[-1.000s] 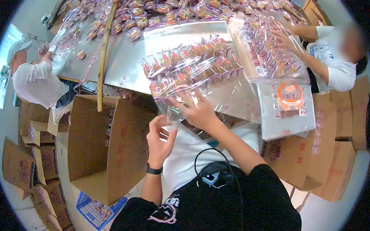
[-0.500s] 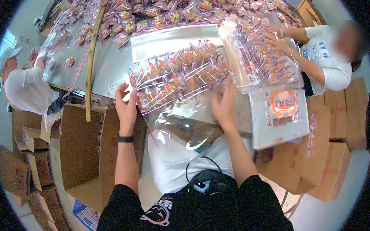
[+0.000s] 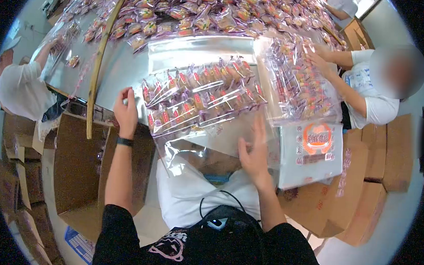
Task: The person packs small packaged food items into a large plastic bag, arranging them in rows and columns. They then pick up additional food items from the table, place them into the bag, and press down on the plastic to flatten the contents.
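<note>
A clear plastic bag (image 3: 207, 132) filled with rows of wrapped snacks (image 3: 201, 96) lies on the metal table (image 3: 124, 72) in front of me, its open end hanging over the near edge. My left hand (image 3: 126, 112) hovers just left of the bag, fingers loosely curled, holding nothing. My right hand (image 3: 254, 151) is at the bag's lower right with fingers spread, against the loose plastic. A black band sits on my left wrist.
A heap of wrapped snacks (image 3: 203, 9) covers the far table. A wooden stick (image 3: 99, 61) lies at left. A person at right (image 3: 365, 87) handles another filled bag (image 3: 299, 84); another person (image 3: 20, 86) works at left. Open cartons (image 3: 78, 164) stand below, printed bags (image 3: 310, 151) at right.
My left hand rose from my lap to the bag's left edge, then drew slightly away. My right hand moved from the bag's front to its lower right corner. The view shifted.
</note>
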